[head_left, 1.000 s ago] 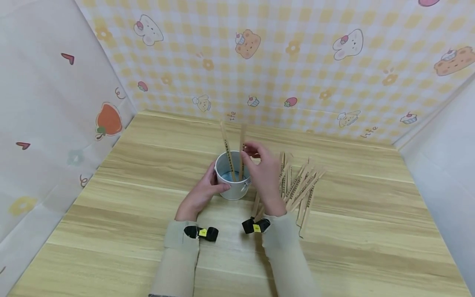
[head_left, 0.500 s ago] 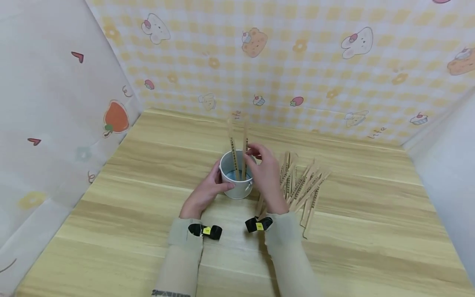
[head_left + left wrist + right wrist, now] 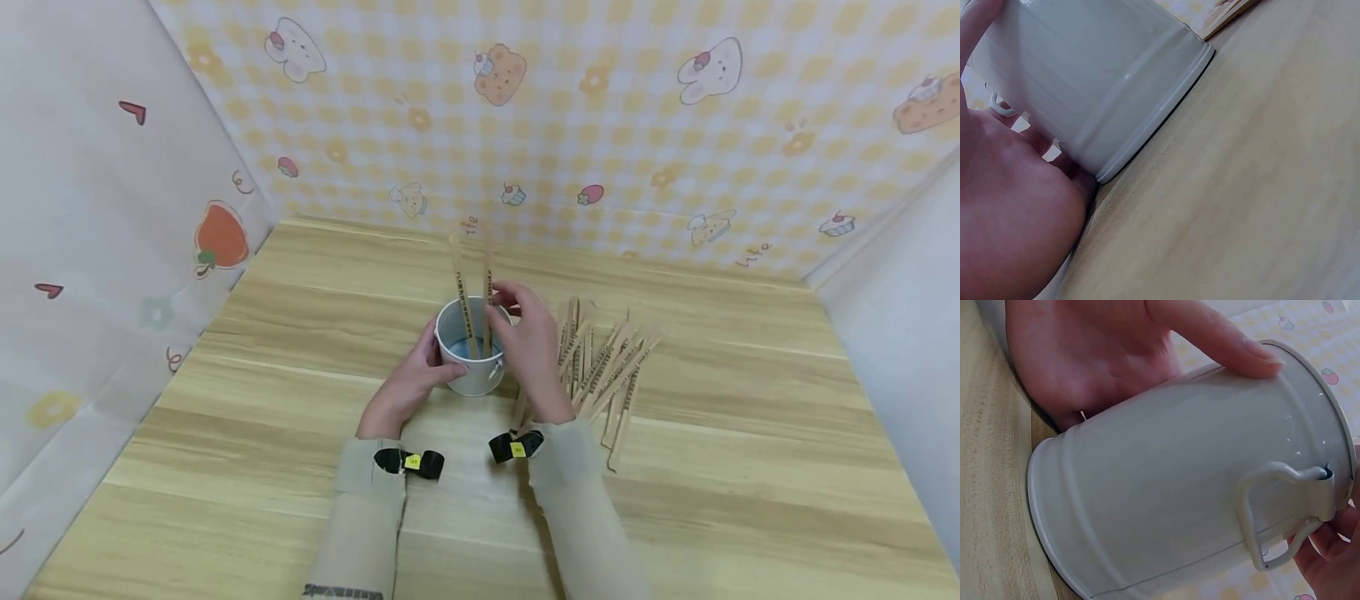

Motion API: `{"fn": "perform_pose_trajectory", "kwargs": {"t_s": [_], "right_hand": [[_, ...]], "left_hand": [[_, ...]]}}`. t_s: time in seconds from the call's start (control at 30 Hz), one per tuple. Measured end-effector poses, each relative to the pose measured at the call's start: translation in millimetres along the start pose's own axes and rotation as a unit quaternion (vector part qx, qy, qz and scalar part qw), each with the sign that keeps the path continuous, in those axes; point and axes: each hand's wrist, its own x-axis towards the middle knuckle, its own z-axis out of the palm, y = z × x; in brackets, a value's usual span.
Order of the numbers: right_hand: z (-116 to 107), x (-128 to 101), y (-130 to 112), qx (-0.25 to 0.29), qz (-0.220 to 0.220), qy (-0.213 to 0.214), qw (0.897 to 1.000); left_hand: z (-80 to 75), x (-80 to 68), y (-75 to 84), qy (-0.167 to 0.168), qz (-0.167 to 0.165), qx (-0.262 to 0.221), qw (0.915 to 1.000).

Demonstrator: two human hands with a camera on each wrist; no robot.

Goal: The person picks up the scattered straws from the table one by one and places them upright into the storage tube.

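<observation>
A small white metal cup [image 3: 472, 367] with a wire handle [image 3: 1272, 512] stands on the wooden table [image 3: 300, 333]. Two printed wooden sticks [image 3: 462, 292] stand upright in it. My left hand [image 3: 426, 360] wraps the cup's left side, its thumb lying on the wall [image 3: 1235, 353] near the rim. My right hand [image 3: 504, 310] hovers over the cup's right rim, thumb and fingertips pinching the right-hand stick [image 3: 487, 287]. In the left wrist view the cup [image 3: 1104, 81] fills the top, with my palm [image 3: 1010, 219] against it.
A loose pile of several more wooden sticks [image 3: 600, 367] lies on the table just right of my right hand. Patterned walls close off the back [image 3: 600, 125] and left [image 3: 112, 250]; a plain wall stands at the right.
Both hands stay at the cup. The stick in my right hand has settled a little more upright beside the other; the head view shifted slightly.
</observation>
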Motion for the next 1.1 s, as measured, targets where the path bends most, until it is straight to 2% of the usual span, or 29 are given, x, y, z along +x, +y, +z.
{"fn": "perform_pose_trajectory", "kwargs": {"t_s": [0.13,0.3,0.5,0.63,0.83,1.0,1.1], "right_hand": [[-1,1,-1,0.014,0.005,0.002,1.0],[-1,3,-1,0.023,0.006,0.002,1.0],[-10,1,-2,0.048,0.035,0.005,0.998],[-25,2,3,0.053,0.052,0.031,0.997],[-56,2,19,0.052,0.098,0.069,0.991],[-81,1,34,0.044,0.146,0.096,0.984],[-95,0,44,0.053,0.175,0.122,0.976]], "left_hand": [[0.6,0.4,3.6,-0.006,-0.002,-0.006,1.0],[5.9,-2.8,18.1,-0.008,0.0,-0.007,0.9999],[1.5,-0.3,2.9,0.003,0.002,-0.004,1.0],[1.1,0.9,-1.3,0.003,0.011,-0.005,0.9999],[5.3,0.0,4.3,-0.001,0.003,-0.006,1.0],[8.5,-3.0,12.4,0.0,0.002,-0.009,1.0],[7.7,-2.0,11.0,0.002,-0.003,-0.013,0.9999]]}}
